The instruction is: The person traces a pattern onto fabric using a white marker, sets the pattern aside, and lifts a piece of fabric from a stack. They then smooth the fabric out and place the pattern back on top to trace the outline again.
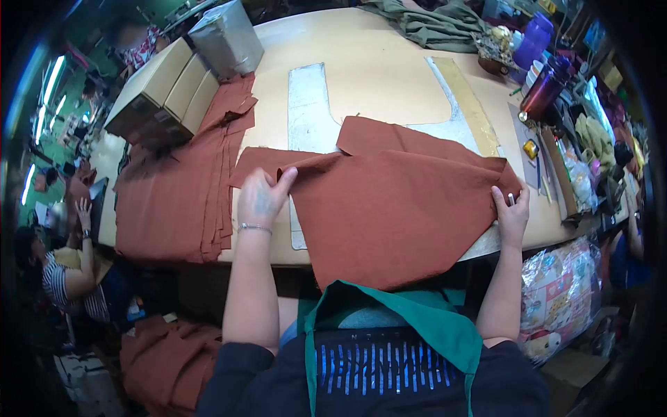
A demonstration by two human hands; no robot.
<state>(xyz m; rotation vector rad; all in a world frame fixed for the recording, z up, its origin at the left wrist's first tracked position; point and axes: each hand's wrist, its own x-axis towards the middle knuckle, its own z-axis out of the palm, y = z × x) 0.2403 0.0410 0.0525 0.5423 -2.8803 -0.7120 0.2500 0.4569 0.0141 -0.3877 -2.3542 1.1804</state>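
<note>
Looking down from a head camera, past the wearer's dark top and green apron (424, 316), onto a pale wooden bench (389, 62). A rust-brown fabric piece (403, 215) lies across the bench's near edge, straight ahead of the person. Its lower part hangs over that edge toward the apron. The long axis of the piece runs left to right, and each hand holds one end of it.

The left hand (264, 198), with a thin bracelet at the wrist, pinches a narrow flap at the left end between thumb and fingers. The right hand (511, 212) is closed on the right corner of the piece, near the bench's near right corner. Something small and pale shows among its fingers, too small to identify. The hands are well apart and about equally near the near edge, with the cloth spread between them.

A flat grey metal template (307, 104) lies under the piece and reaches toward the middle of the bench. A stack of matching rust-brown cloth (174, 201) drapes over the left edge. Beyond it, cardboard boxes (167, 87) and a silver-wrapped box (226, 38) stand toward the far left corner. Olive-green cloth (431, 24) lies at the far edge, and a purple bottle (545, 87) stands among clutter along the right edge. Off the bench's left edge sits another person in a striped top (66, 278).
</note>
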